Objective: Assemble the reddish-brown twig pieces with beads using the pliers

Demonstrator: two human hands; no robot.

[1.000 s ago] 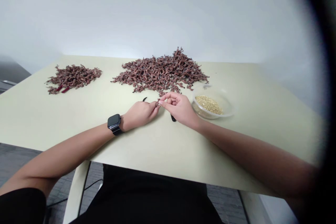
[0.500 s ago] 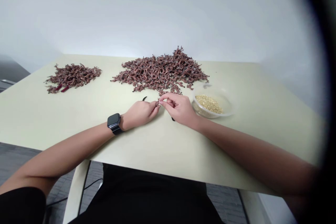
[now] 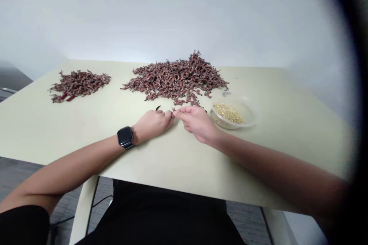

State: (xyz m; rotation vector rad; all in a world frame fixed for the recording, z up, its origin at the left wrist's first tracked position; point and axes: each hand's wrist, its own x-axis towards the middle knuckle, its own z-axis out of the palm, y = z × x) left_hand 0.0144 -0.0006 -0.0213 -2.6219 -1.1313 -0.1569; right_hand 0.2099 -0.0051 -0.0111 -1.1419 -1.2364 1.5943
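Observation:
Near the middle of the table, my left hand [image 3: 153,123] is closed, with a small reddish-brown piece [image 3: 173,110] between thumb and forefinger. My right hand [image 3: 198,122] meets it from the right, thumb and forefinger pinched together at that same piece. Whether the right fingertips also hold something tiny cannot be made out. Just beyond both hands lies a big heap of similar twisted brown pieces [image 3: 175,78], a few strays at its near edge. Beside the right hand stands a clear round plastic bowl [image 3: 250,124] with short gold-coloured bits [image 3: 229,113] in it.
A smaller heap of brown pieces [image 3: 82,82] lies on the left, with dark red sticks [image 3: 70,98] at its front. A curved black sliver [image 3: 158,108] rests by my left hand. The pale table [image 3: 172,164] ends against a white wall [image 3: 172,15].
My right hand has turned and lowered slightly, its fingers straighter than before. The small piece now stands up a little between the fingertips. My left hand has barely moved.

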